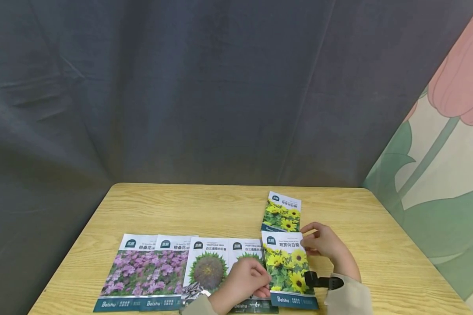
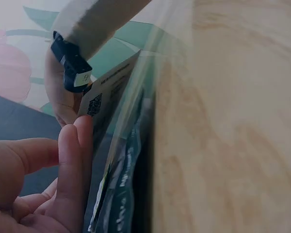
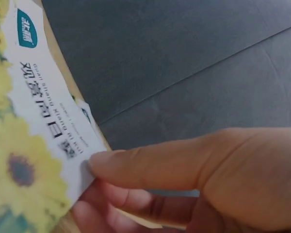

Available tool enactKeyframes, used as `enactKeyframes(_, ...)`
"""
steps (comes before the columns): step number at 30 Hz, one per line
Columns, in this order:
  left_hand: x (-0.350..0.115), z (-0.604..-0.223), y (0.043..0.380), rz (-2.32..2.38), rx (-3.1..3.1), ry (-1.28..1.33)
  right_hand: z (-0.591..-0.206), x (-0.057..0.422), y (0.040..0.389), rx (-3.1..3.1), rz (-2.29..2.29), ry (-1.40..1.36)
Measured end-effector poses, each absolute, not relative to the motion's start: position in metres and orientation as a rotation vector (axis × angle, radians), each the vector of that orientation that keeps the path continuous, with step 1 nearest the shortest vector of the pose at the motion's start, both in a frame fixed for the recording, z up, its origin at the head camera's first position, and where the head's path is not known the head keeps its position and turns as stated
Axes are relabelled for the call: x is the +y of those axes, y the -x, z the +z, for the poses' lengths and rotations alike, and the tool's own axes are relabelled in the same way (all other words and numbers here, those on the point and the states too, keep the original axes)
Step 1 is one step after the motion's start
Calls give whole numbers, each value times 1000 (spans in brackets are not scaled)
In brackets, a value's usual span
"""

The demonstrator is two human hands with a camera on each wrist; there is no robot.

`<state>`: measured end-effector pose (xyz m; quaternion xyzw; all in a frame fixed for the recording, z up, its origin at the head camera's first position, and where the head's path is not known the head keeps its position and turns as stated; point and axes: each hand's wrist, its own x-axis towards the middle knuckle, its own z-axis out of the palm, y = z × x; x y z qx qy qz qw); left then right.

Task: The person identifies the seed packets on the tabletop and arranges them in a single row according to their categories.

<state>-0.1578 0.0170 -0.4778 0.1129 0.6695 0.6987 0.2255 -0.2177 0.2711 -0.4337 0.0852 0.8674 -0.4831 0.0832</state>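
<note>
At the right end of a row, my right hand [image 1: 325, 243] pinches the upper right corner of a seed packet [image 1: 285, 267] printed with yellow flowers. In the right wrist view, the thumb lies on the packet's white front [image 3: 43, 107]. My left hand [image 1: 242, 280] is at the packet's left edge, its fingertips touching or very near it; in the left wrist view its fingers [image 2: 70, 170] extend alongside. From there the packet looks tilted, its back with a QR code [image 2: 94, 104] showing. Just behind lies a matching yellow-flower packet [image 1: 281, 214], its lower edge close to the held one.
Two overlapping purple-flower packets [image 1: 130, 271] lie at the left on the wooden table [image 1: 173, 205]. Two packets with green-rimmed sunflower heads [image 1: 209, 271] lie beside them, partly under my left arm. A dark curtain [image 1: 220, 109] hangs behind the table.
</note>
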Motion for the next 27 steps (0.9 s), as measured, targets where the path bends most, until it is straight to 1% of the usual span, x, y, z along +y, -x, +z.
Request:
enactKeyframes(6,20,-483,155,1884,1905,-338,-444,272,221,2566,-1385,-326)
enactKeyframes(14,23,-483,152,1869,1963,-360,-454,273,222,2579,-1334,-351)
enactKeyframes(21,22,-483,153,1827,1993,-370,-456,270,222,2591,-1332,-329)
enactKeyframes(27,22,-485,153,1809,2020,-408,-455,269,222,2602,-1306,-369)
